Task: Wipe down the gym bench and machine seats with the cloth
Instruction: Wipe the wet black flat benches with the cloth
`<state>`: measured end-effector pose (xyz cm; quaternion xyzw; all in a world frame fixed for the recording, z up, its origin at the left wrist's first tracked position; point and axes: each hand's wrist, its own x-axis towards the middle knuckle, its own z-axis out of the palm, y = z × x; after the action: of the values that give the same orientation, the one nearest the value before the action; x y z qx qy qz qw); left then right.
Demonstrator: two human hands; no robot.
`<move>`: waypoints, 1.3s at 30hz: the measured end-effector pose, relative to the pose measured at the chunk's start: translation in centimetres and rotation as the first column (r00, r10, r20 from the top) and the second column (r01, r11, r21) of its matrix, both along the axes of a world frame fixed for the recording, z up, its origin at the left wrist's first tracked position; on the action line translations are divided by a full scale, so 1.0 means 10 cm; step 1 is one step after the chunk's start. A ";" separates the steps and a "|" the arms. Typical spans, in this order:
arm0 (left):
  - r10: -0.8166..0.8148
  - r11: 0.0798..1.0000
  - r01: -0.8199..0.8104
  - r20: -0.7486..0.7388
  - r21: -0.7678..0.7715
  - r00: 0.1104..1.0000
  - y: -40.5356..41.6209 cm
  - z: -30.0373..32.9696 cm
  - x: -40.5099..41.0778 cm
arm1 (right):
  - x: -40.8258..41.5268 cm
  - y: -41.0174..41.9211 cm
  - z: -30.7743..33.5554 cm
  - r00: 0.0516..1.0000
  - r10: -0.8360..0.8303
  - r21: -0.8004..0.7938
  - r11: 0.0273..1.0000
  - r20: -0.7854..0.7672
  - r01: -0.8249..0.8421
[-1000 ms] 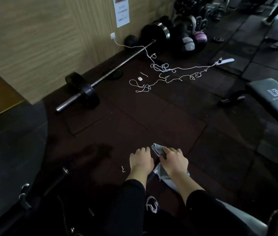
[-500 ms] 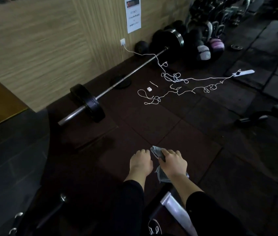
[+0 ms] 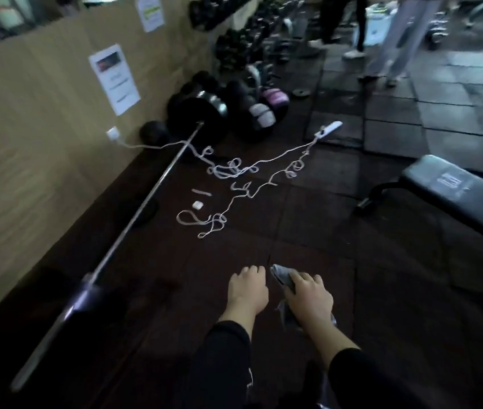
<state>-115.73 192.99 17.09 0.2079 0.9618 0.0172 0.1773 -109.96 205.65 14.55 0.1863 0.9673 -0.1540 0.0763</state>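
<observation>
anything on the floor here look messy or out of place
Yes: a long white cord runs from the wall outlet, crosses the barbell and sprawls in tangled loops over the open floor, a likely trip hazard.

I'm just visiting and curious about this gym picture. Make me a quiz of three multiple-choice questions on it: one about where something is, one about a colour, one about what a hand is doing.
1. Where does the gym bench stand relative to the hands?
A. ahead and to the right
B. against the wooden wall on the left
C. directly under the hands

2. What colour is the tangled cable on the floor?
A. red
B. white
C. black

3. What is the right hand doing?
A. resting flat on the bench
B. lifting the barbell
C. gripping the cloth

Answers:
1 A, the padded bench sits at the right edge, beyond the hands.
2 B, the cable shows pale white on the dark floor mats.
3 C, its fingers curl over the grey cloth, while the left hand holds nothing.
</observation>
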 end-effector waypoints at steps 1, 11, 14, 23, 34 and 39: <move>-0.050 0.999 0.050 -0.001 -0.005 0.999 0.10 0.01 -0.16 | -0.09 0.07 0.02 0.998 -0.058 0.001 0.998 0.004 0.058; -0.475 0.879 0.475 0.007 0.032 0.880 1.71 0.07 -1.09 | -0.66 1.18 0.07 0.874 -0.485 0.011 0.874 -0.018 0.486; -0.573 0.819 0.573 -0.002 0.028 0.819 2.36 0.07 -1.32 | -0.81 1.71 0.02 0.816 -0.578 0.026 0.815 -0.024 0.578; -0.770 0.636 0.771 -0.021 0.033 0.637 4.48 0.08 -1.83 | -1.10 3.58 0.00 0.654 -0.754 0.060 0.652 -0.061 0.756; -0.921 0.388 0.918 0.003 0.081 0.389 6.68 -0.03 -2.13 | -1.37 5.31 -0.07 0.386 -0.921 0.039 0.384 -0.052 0.923; -0.976 0.217 0.973 -0.019 0.081 0.219 7.72 -0.05 -2.13 | -1.39 6.08 -0.06 0.192 -0.980 0.005 0.192 -0.057 0.981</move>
<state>-137.00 270.16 16.60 0.7694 0.6162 -0.0574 0.1583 -123.84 266.44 13.93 0.7567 0.6329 -0.1517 -0.0625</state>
